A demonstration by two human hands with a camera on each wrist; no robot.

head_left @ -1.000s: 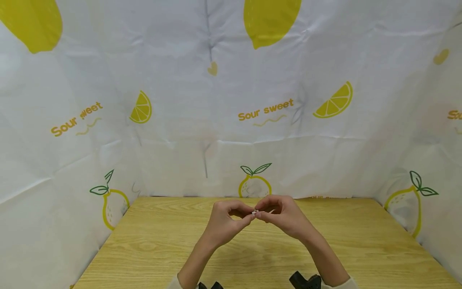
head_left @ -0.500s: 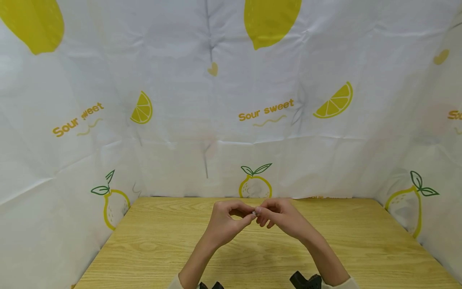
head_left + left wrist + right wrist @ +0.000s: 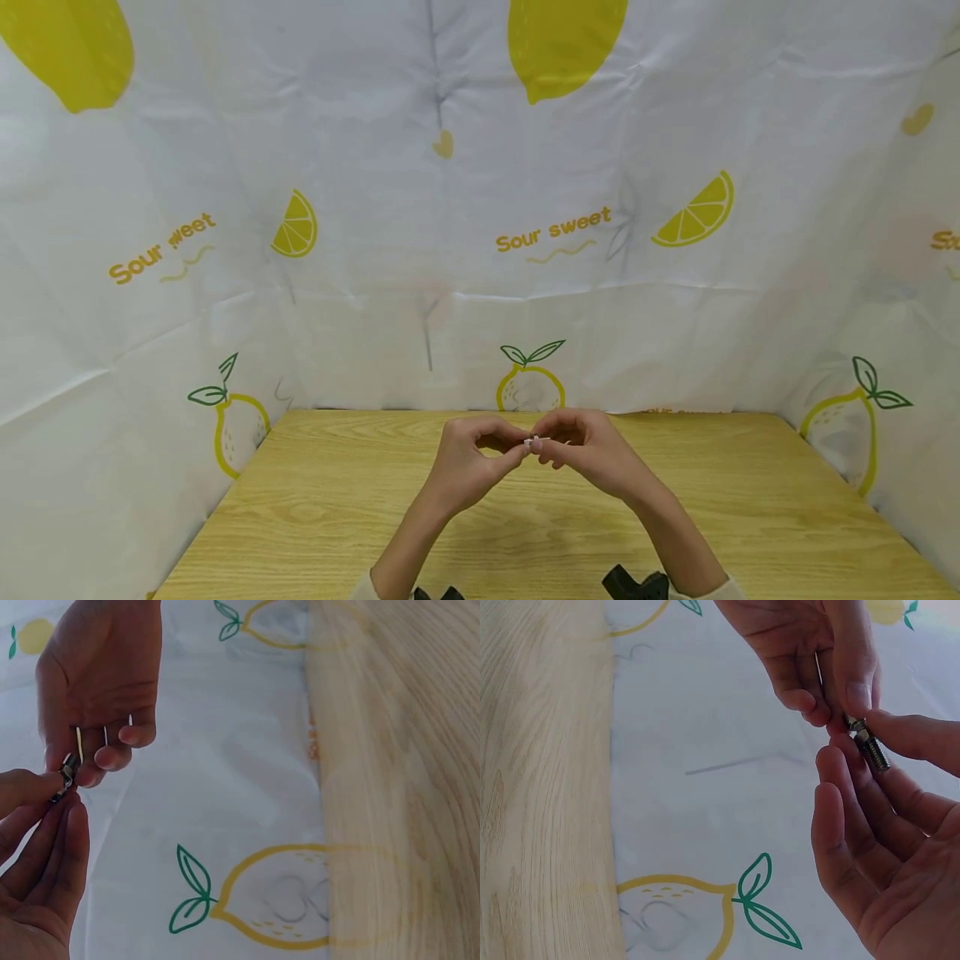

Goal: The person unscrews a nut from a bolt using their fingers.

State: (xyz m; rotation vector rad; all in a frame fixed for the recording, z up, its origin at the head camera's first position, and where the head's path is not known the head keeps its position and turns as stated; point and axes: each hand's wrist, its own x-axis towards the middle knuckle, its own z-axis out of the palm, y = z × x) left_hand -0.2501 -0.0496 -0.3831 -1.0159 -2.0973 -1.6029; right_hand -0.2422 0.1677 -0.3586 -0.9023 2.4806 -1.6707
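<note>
A small shiny metal bolt (image 3: 875, 754) lies between my two hands, held up over the far part of the table. Threads show along one end, and a wider collar sits further up, where the fingertips partly hide it. My left hand (image 3: 476, 467) pinches one end of it with thumb and fingertips. From the other side my right hand (image 3: 600, 454) pinches it too, its thumb and index fingertip meeting the left fingertips. The right hand's other fingers are loosely bent below. In the left wrist view, only a dark glint of the bolt (image 3: 67, 771) shows between the fingers.
A light wood-grain table (image 3: 337, 517) stretches beneath the hands. White sheeting (image 3: 375, 208) printed with lemons stands behind it and along both sides. Black wrist devices (image 3: 636, 583) show at the bottom edge by the sleeves.
The right thumb and fingers rolled at the bolt: half a second ago the thumb was pushed forward and the hand lower; now they are drawn back. My left hand stays in place.
</note>
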